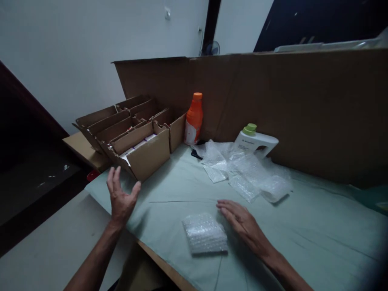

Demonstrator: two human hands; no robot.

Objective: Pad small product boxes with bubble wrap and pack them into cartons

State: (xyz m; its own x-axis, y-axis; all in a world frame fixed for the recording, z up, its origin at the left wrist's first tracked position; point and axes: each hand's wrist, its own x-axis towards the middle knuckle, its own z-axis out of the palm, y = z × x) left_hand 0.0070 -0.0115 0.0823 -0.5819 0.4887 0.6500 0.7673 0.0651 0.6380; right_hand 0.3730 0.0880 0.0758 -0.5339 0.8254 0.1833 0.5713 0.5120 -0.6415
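Observation:
My left hand (121, 198) hovers at the table's left edge with thumb and fingers spread, holding nothing. It is just in front of the nearest cardboard box (151, 157), which has white and purple packs (141, 143) inside. My right hand (239, 220) is stretched out over the table with nothing visible in it. To its left lies a bubble wrap pouch (204, 234), apart from the fingers; I cannot make out whether anything is inside. Beyond the right hand, several loose sheets of bubble wrap (248, 169) lie in a heap.
Several open cardboard boxes (112, 125) stand in rows at the left. Behind are an orange bottle (194, 117) and a tilted white bottle (257, 140) with a green cap. A tall cardboard panel (303, 109) closes off the back. A pale green cloth (318, 226) covers the table.

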